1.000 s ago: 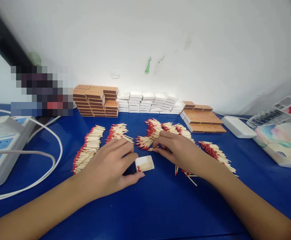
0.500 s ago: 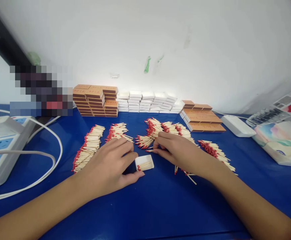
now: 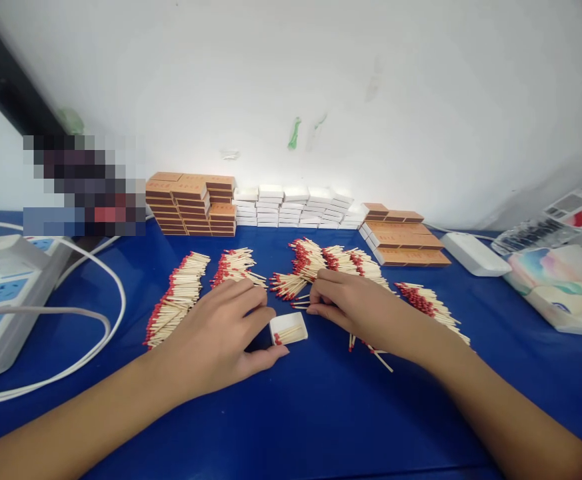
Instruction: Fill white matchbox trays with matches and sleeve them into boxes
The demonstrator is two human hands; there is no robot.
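Note:
My left hand (image 3: 225,327) steadies a small white matchbox tray (image 3: 298,320) on the blue table, index finger at its upper left corner and thumb at its lower left. A few red-headed matches (image 3: 289,335) lie inside the tray. Just beyond its right side, my right hand (image 3: 343,303) is closed in a pinch on matches (image 3: 301,305), whose red heads point left. Behind that hand is a heap of matches (image 3: 305,260), partly covered by the fingers. Another row of matches (image 3: 183,290) lies behind my left hand.
Brown matchboxes (image 3: 191,203) are stacked at the back left, white trays (image 3: 291,207) in the middle, more brown boxes (image 3: 405,237) at the right. A power strip (image 3: 5,287) with white cables stands left. A white adapter (image 3: 475,253) and a tissue pack (image 3: 561,287) lie right.
My right hand has shifted very slightly right, and the matches at its fingertips show more clearly. My left hand stays at the tray. The whole view has tipped up slightly.

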